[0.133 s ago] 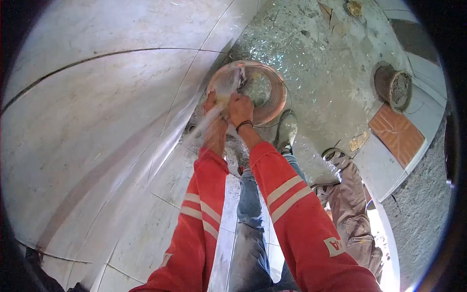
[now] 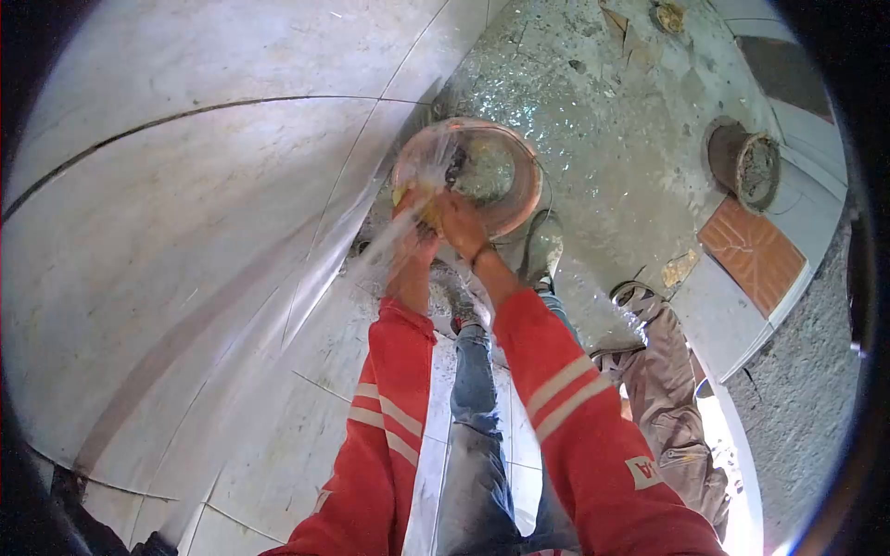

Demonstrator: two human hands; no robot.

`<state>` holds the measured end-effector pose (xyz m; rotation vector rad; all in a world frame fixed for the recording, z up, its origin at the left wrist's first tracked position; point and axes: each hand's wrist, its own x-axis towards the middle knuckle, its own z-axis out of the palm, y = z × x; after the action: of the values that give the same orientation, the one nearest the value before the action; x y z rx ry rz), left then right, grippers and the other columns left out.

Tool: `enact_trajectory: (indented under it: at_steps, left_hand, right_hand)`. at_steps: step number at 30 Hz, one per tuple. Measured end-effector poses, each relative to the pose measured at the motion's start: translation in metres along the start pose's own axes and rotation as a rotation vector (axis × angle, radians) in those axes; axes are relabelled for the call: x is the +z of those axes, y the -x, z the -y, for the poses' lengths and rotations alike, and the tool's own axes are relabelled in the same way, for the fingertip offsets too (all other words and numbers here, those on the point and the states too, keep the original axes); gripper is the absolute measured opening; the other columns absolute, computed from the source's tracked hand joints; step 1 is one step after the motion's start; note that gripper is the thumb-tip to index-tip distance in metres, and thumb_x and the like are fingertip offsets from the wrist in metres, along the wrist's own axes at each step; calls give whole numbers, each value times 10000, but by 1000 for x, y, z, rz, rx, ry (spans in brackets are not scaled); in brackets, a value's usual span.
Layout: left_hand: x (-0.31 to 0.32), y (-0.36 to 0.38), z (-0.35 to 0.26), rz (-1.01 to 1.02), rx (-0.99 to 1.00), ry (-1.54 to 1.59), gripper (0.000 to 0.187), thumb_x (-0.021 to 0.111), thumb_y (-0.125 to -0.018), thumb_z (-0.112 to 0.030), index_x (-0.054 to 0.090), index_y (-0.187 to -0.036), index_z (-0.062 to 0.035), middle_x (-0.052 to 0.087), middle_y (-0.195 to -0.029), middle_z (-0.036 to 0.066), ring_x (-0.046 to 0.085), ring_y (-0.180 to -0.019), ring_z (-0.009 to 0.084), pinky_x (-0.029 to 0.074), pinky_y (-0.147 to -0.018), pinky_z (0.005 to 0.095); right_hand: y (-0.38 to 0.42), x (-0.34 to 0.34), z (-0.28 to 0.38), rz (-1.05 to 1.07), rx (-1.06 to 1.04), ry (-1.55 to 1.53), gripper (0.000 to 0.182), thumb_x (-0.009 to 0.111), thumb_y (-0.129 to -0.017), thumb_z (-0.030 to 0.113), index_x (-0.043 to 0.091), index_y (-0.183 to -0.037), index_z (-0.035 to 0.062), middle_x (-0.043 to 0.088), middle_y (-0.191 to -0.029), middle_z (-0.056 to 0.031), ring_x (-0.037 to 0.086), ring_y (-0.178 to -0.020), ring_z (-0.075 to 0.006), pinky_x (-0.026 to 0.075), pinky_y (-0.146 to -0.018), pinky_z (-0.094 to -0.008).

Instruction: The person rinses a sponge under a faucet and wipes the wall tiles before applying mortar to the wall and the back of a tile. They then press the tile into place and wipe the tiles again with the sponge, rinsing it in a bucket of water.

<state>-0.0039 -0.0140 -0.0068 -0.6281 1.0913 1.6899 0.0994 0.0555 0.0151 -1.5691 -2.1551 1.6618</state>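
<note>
Over the near-left rim of an orange-brown round bucket (image 2: 528, 185), my left hand (image 2: 414, 222) and my right hand (image 2: 461, 225) are close together. Both have fingers closed around a small yellowish thing (image 2: 430, 206), partly hidden by the fingers and blurred by spray. A stream of water (image 2: 389, 238) from the lower left runs across my left hand, and spray falls into the bucket. Inside the bucket, water and something dark show.
Large pale tiles line the left side. Wet, gritty floor lies beyond the bucket. A small mortar-crusted bucket (image 2: 757, 171) and an orange patterned tile (image 2: 753, 253) are at the right. Another person's trousered leg (image 2: 663, 389) and sandalled foot are right of my legs.
My right hand has shifted slightly down, and its forearm has swung a little to the right. More of the yellowish thing shows between the hands, and the spray over the bucket has spread.
</note>
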Motion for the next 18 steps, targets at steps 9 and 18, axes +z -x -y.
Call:
enact_trajectory:
  at_steps: [9,18]
  left_hand:
    - [-26,66,-42,55,-105,21,327,729,-982,-265,654,-1262,-112,741,-1106,90,750,-911,272,656,-780,445]
    - [-11,149,-47,-159,-123,-213,372,706,-977,-169,615,-1324,-71,719,-1174,99,726,-1057,260,630,-905,421]
  right_hand:
    - [94,-159,14,-700,-17,-74,167,624,-929,50,663,-1090,22,680,-978,-157,669,-840,-313,545,-783,-429]
    - [155,-107,86,-205,-108,-268,420,722,-850,80,667,-1262,20,635,-1222,-162,668,-1060,-336,592,-898,-428]
